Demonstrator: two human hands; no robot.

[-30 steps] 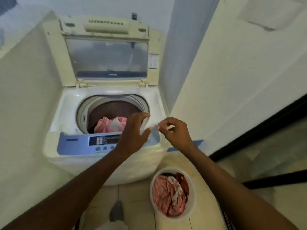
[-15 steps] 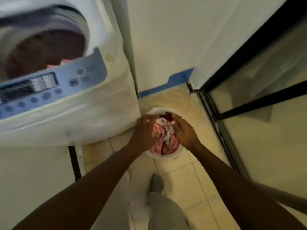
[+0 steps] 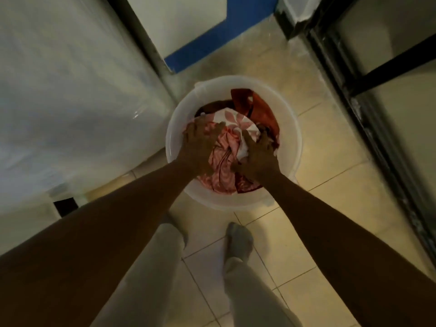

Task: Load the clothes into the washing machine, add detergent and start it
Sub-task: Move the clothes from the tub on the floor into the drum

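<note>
A white plastic bucket (image 3: 291,128) stands on the tiled floor and holds a heap of clothes: pink and white patterned cloth (image 3: 226,147) with a dark red garment (image 3: 264,112) behind it. Both my hands are inside the bucket. My left hand (image 3: 200,147) presses on the left of the pink cloth, fingers curled into it. My right hand (image 3: 258,156) grips the cloth on the right side. The washing machine's white front (image 3: 70,95) fills the left of the view; its tub and panel are out of sight.
A dark-framed glass door (image 3: 377,95) runs along the right. A blue skirting strip (image 3: 219,36) marks the wall behind the bucket. My legs in light trousers and one socked foot (image 3: 238,241) stand just in front of the bucket.
My view has dropped from the open machine to the floor. Both hands went from the machine's rim down into the bucket and closed on the clothes.
</note>
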